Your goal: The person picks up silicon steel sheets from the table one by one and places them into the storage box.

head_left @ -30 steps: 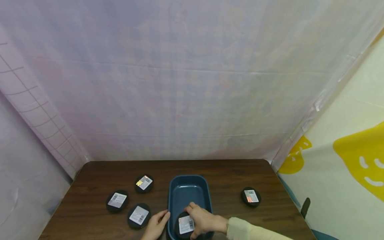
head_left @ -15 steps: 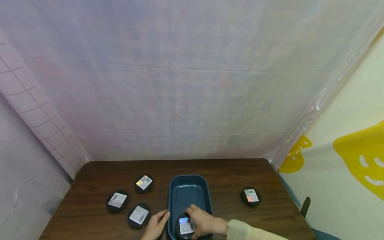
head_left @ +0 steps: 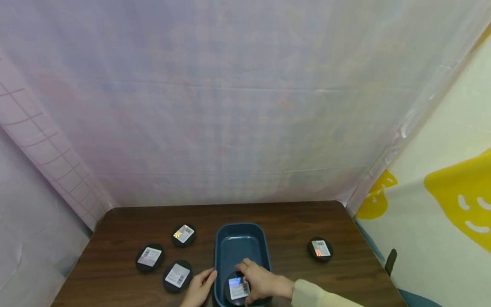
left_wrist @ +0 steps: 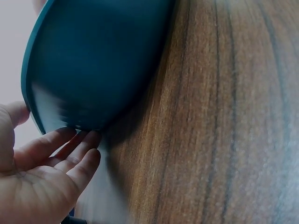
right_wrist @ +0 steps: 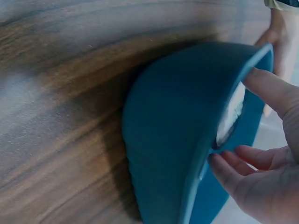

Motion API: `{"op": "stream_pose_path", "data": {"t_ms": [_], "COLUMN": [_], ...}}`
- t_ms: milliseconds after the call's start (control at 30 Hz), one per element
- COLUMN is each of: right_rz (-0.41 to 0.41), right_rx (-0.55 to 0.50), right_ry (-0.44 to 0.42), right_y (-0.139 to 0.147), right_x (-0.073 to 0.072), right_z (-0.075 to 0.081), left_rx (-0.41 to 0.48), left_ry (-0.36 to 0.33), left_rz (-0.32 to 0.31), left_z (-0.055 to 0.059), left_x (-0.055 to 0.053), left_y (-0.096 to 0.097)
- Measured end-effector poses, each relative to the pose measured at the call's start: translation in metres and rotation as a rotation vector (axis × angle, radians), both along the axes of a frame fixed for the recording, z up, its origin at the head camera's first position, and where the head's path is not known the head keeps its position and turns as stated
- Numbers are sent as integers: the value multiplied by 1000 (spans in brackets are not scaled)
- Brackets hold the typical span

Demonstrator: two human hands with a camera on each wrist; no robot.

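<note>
A deep blue rectangular tray [head_left: 241,245] stands on the table near the person. My left hand [head_left: 199,288] holds its left side; in the left wrist view the thumb is at the rim and the fingertips are against the outer wall. With thumb and fingers spread around its edge, my right hand [head_left: 258,281] grips a round black container [head_left: 231,294] with a white label inside the tray's near end. The right wrist view shows only part of that container's label [right_wrist: 232,114] past the tray wall. Part of the container is hidden by the hand.
On the dark wooden table [head_left: 287,221], left of the tray, lie three similar labelled black containers: a far one [head_left: 184,235], a left one [head_left: 149,258] and a near one [head_left: 177,276]. Another black container [head_left: 320,250] lies to the right. Pale curtains [head_left: 230,128] surround the table.
The label on the gripped container catches a bluish glint that was absent one second ago, and the container has shifted very slightly. Both hands stay almost in place.
</note>
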State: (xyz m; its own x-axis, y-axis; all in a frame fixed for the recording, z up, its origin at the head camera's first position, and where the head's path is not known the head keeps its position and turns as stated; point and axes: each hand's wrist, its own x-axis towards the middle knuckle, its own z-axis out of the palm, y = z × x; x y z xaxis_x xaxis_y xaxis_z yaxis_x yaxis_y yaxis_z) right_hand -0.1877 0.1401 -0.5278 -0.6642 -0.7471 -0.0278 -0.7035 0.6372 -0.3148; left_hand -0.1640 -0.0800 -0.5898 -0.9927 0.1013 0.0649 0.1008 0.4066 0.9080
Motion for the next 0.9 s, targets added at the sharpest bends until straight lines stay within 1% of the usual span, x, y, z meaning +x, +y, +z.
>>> {"op": "stream_pose_path", "data": {"t_ms": [133,200,367,567,667,900], "right_rz": [2,3,-38,-104,-153,-222], "right_rx": [-101,-159,-276,-357,-398,-567], "right_ry": [24,59,108,86,82,62], "right_y": [3,5,13,21,26,36], "right_x": [-4,-7,-15,-17,-17,-21], "right_z": [7,9,13,18,19,17], "left_rx": [2,-7,-26,-18,-14,-8], "left_ry": [4,12,31,15,11,22], "left_rz": [4,6,4,-2,-3,1], "left_z": [0,-1,-2,-2,-3,-1], "left_x": [0,0,1,0,0,0], "left_y": [1,1,0,-1,0,0]}}
